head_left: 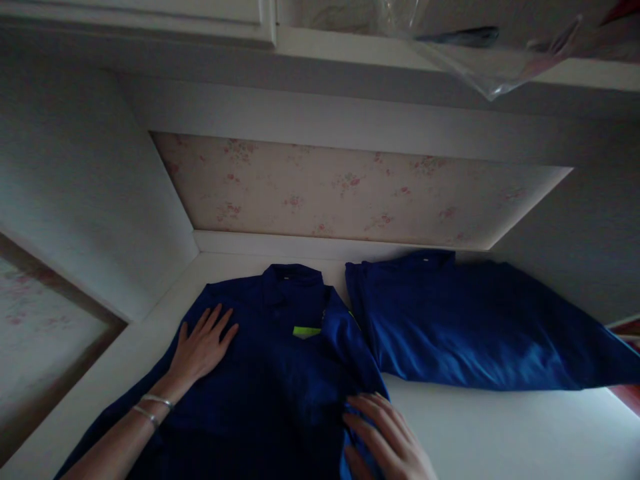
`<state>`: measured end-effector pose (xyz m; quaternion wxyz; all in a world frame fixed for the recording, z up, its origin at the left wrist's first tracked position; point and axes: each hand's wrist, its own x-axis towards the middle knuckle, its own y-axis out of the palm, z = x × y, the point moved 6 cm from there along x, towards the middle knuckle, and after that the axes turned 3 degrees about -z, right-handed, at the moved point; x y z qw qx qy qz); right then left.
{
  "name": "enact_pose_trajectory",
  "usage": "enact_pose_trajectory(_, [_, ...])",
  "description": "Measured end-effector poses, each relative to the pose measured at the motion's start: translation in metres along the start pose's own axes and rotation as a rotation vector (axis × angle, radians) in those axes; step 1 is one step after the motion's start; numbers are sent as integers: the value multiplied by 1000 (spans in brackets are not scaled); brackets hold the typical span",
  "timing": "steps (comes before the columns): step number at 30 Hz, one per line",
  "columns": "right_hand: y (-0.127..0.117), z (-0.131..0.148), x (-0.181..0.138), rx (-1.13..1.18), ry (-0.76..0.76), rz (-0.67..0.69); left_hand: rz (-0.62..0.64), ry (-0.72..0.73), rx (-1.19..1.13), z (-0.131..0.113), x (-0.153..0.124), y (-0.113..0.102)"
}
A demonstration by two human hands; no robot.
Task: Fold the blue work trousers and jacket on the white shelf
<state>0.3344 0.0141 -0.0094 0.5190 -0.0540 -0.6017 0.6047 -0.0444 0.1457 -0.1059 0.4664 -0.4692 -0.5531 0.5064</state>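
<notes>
White surface (475, 427) in alcove, floral wallpaper (340, 193) behind, two blue garments

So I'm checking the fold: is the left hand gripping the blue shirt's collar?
No, the left hand lies flat, fingers spread, on the chest of the blue shirt, below and left of its collar.

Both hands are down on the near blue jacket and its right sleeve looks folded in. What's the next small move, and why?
Probably press and smooth the folded-in sleeve flat with the right hand, while the left hand pins the jacket chest. The sleeve lies across the front but bunches at the right edge, where the right fingers already rest; the second blue garment lies close beside it.
</notes>
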Motion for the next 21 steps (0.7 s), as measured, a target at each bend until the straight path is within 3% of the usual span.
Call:
enact_pose_trajectory(2, [36, 15, 3, -83, -216, 132, 6, -10, -23, 3, 4, 0])
enact_pose_trajectory(3, [53, 16, 1, -97, -252, 212, 8, -14, -30, 5, 6, 0])
enact_pose_trajectory(7, [88, 0, -7, -10, -159, 488, 9, -35, -56, 13, 16, 0])
enact_pose_trajectory(11, [88, -20, 1, 109, -34, 606, -3, -55, -119, 18, 32, 4])
enact_pose_trajectory(15, [91, -33, 27, 162, 41, 634, -28, -75, -225, 17, 57, 3])
enact_pose_trajectory(18, [92, -37, 42, 180, 58, 595, -63, -108, -343, 17, 70, -12])
enact_pose_trajectory(21, [78, -35, 35, 262, 99, 510, -146, -166, -485, 28, 50, -38])
